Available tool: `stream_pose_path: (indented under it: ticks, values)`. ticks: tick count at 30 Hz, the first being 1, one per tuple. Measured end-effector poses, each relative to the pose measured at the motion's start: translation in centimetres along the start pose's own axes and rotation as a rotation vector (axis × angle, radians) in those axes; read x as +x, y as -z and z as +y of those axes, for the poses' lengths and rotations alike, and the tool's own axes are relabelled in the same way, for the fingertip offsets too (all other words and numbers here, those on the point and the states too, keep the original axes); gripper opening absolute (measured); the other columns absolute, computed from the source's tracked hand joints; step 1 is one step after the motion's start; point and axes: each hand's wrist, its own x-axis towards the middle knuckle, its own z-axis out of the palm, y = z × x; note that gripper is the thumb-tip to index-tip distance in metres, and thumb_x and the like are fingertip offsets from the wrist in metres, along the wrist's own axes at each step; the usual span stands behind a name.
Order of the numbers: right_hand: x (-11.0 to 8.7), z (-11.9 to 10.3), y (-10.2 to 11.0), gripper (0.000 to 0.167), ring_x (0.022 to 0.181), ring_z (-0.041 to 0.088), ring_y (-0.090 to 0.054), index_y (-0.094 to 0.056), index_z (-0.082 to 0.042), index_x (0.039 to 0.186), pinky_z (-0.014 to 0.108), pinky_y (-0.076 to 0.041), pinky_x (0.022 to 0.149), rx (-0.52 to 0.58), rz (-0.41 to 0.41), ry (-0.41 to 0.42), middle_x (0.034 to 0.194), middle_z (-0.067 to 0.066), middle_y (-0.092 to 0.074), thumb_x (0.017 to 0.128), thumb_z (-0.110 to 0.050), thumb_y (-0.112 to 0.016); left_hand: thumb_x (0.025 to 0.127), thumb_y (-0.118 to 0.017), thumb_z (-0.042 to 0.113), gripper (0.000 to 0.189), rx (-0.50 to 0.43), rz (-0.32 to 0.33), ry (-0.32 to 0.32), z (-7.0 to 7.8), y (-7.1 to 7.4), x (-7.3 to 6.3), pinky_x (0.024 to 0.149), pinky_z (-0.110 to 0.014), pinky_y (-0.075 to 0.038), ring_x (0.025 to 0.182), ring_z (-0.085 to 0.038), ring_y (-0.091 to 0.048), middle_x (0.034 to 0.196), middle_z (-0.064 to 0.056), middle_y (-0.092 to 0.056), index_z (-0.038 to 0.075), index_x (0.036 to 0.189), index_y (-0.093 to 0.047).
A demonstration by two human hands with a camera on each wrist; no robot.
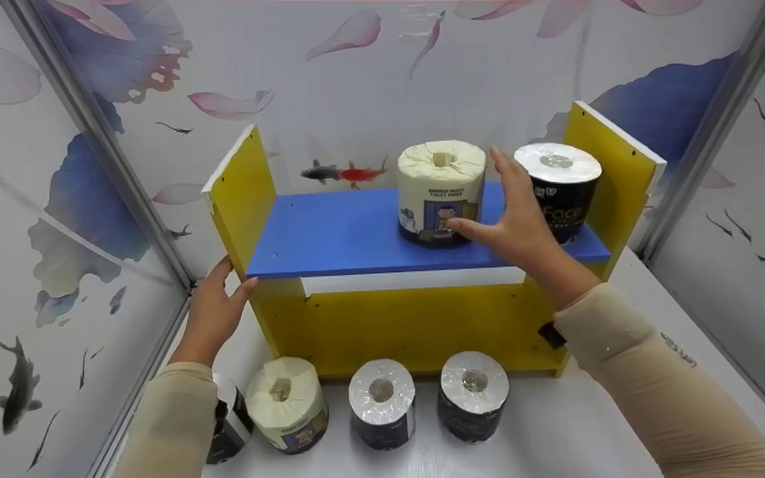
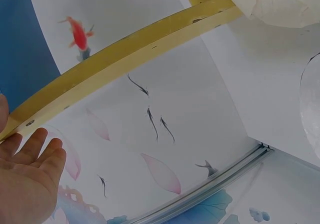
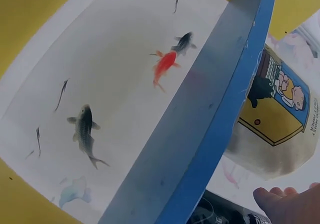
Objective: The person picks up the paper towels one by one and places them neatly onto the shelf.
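Observation:
A small shelf unit has a blue board (image 1: 336, 232) between yellow side panels. My left hand (image 1: 213, 315) holds the left panel (image 1: 240, 192) near its front edge, thumb on one side and fingers on the other in the left wrist view. On the blue board stands a cream-wrapped toilet paper roll (image 1: 432, 189). My right hand (image 1: 522, 222) is at this roll's right side, fingers spread and thumb over its front; whether it touches cannot be told. Further right, partly behind that hand, stands a black-wrapped roll (image 1: 565, 192) with a white top.
Before the unit on the white table stand a cream roll (image 1: 289, 405), two black-wrapped rolls (image 1: 382, 405) (image 1: 474, 398), and another dark roll (image 1: 230, 425) partly behind the left sleeve. A yellow lower board (image 1: 416, 325) spans the unit. Printed walls with metal posts (image 1: 110, 153) enclose the table.

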Motion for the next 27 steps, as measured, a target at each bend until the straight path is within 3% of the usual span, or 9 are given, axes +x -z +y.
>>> stream_pose_path:
  ticks: [12, 17, 21, 27]
  values:
    - [-2.1, -0.2, 0.7, 0.105, 0.144, 0.034, -0.020, -0.018, -0.022, 0.156, 0.061, -0.025, 0.112, -0.216, -0.008, 0.072, 0.159, 0.009, -0.016, 0.075, -0.042, -0.083, 0.101, -0.053, 0.027, 0.061, -0.001, -0.007, 0.003, -0.1, 0.0, -0.1, 0.113, -0.059, -0.023, 0.142, -0.040, -0.025, 0.154, -0.017, -0.031, 0.008, 0.152, -0.028]
    - [-3.0, 0.1, 0.8, 0.105, 0.143, 0.036, -0.022, -0.022, -0.016, 0.154, 0.060, -0.027, 0.111, -0.318, 0.004, 0.164, 0.157, 0.013, -0.021, 0.073, -0.041, -0.084, 0.101, -0.052, 0.028, 0.062, 0.007, -0.011, 0.005, -0.3, 0.1, -0.2, 0.112, -0.058, -0.026, 0.140, -0.043, -0.028, 0.155, -0.019, -0.030, 0.007, 0.153, -0.026]
    - [-3.8, 0.2, 0.9, 0.104, 0.142, 0.035, -0.024, -0.025, -0.013, 0.153, 0.059, -0.029, 0.110, -0.356, 0.018, 0.217, 0.156, 0.012, -0.023, 0.072, -0.040, -0.085, 0.102, -0.051, 0.028, 0.062, 0.015, -0.014, -0.002, -0.3, 0.0, -0.2, 0.112, -0.057, -0.027, 0.140, -0.043, -0.028, 0.154, -0.019, -0.030, 0.006, 0.153, -0.025]
    - [-4.9, 0.6, 1.0, 0.103, 0.142, 0.034, -0.025, -0.027, -0.013, 0.152, 0.058, -0.032, 0.109, -0.350, 0.036, 0.225, 0.156, 0.011, -0.025, 0.071, -0.038, -0.086, 0.102, -0.052, 0.027, 0.061, 0.024, -0.008, -0.019, -0.2, 0.0, -0.2, 0.113, -0.055, -0.028, 0.140, -0.040, -0.029, 0.153, -0.019, -0.032, 0.005, 0.152, -0.026]
